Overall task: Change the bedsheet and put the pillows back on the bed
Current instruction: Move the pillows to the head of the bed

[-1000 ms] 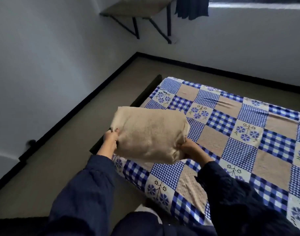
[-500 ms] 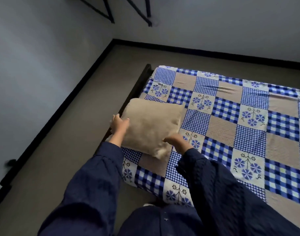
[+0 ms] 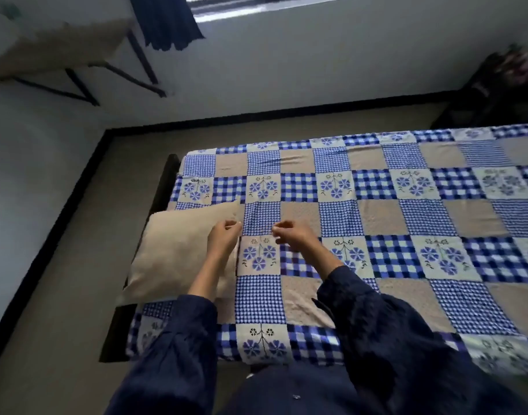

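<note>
1. Nearest you, both dark sleeves reach out over the bed's near edge. Your left hand (image 3: 225, 239) and right hand (image 3: 294, 236) have let go: a second ago they gripped the pillow by its two sides in the air; now the fingers of both hang loosely curled and hold nothing.
2. Your left hand hovers at the pillow's right edge; whether it touches the fabric I cannot tell. Your right hand is over bare sheet, just beside the pillow.
3. The beige pillow (image 3: 178, 253) has come down and lies flat at the left end of the bed, against the dark bed frame (image 3: 163, 187).
4. The blue checked bedsheet (image 3: 385, 217) is spread over the mattress, with a few light creases.
5. So the sheet looks changed and one pillow is placed; no other pillow shows here, so you probably have to fetch the rest.
6. Farthest off, a wall shelf (image 3: 62, 49) and a dark curtain (image 3: 166, 22).
</note>
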